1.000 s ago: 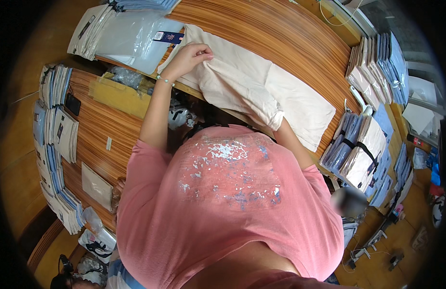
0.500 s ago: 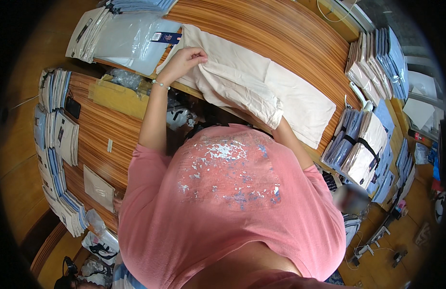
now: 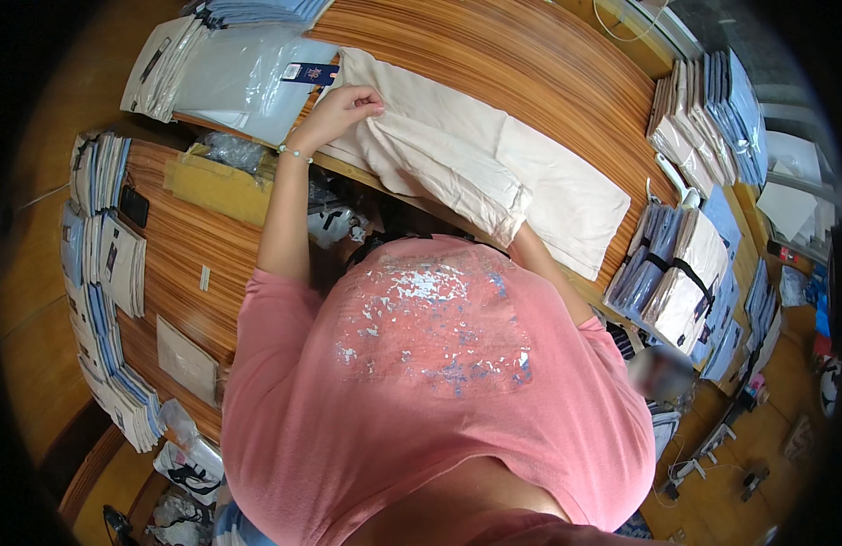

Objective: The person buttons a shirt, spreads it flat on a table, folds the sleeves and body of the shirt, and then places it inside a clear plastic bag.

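Note:
A pair of cream trousers (image 3: 548,173) lies lengthwise across the striped wooden table, its far leg spread flat. The near leg (image 3: 448,173) is lifted and bunched along the table's near edge. My left hand (image 3: 348,111) pinches cloth at the upper left end of this leg, fingers pressed together. Into the leg's opening on the right goes my right forearm (image 3: 541,259), so the cloth hides that hand and its fingers. A dark blue hang tag (image 3: 310,73) sits at the trousers' left end, just beyond my left hand.
Clear plastic bags (image 3: 248,77) and packed garments (image 3: 162,64) lie at the far left. More packs (image 3: 111,273) line the left table's edge, near a dark phone (image 3: 134,207). On the right stand strapped bundles (image 3: 680,273), a white-handled tool (image 3: 676,177) and folded stacks (image 3: 689,127).
My left hand has shifted very slightly left with the pinched cloth. The trousers otherwise lie much as before, and my right hand stays inside the leg.

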Tool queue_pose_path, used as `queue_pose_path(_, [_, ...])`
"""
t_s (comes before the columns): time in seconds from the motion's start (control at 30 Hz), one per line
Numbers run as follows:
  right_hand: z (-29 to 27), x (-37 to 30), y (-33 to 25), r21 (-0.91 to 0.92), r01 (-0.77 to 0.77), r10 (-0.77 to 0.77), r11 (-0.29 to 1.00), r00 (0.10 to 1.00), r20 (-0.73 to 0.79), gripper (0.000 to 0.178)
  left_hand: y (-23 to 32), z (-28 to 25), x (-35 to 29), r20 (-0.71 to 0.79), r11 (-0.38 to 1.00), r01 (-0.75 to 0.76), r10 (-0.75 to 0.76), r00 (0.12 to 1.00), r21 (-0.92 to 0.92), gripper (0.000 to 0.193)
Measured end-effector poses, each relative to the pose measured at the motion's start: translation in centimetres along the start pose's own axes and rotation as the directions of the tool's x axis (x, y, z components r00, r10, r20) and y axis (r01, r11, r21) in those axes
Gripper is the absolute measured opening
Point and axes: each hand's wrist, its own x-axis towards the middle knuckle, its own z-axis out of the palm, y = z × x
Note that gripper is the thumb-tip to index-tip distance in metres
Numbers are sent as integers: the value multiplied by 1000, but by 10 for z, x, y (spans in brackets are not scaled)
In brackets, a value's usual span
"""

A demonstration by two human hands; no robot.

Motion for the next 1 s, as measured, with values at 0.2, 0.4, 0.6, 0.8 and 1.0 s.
queue_pose_path(0.2, [-26, 4, 11, 271, -98, 112, 958, 993, -39, 36, -20, 10, -1, 71, 976, 43, -28, 997, -214, 15])
queue_pose_path(0.4, [11, -9, -2, 442, -188, 239, 877, 969, -61, 32, -47, 44, 1, 118, 926, 81, -40, 992, -367, 9])
queue_pose_path(0.6, [5, 17, 0, 419, 93, 98, 903, 905, -413, 33, -31, 56, 7, 81, 871, 150, -127, 989, -467, 7])
queue_pose_path(0.8, [37, 11, -12, 322, 68, 70, 944, 915, -397, 24, -24, 54, -1, 76, 862, 38, 1, 997, -506, 10])
queue_pose_path(1.0, [28, 43, -47, -985, 157, -231, 67, 963, 138, 18, -25, 54, -2, 64, 880, 88, -66, 996, -466, 11])
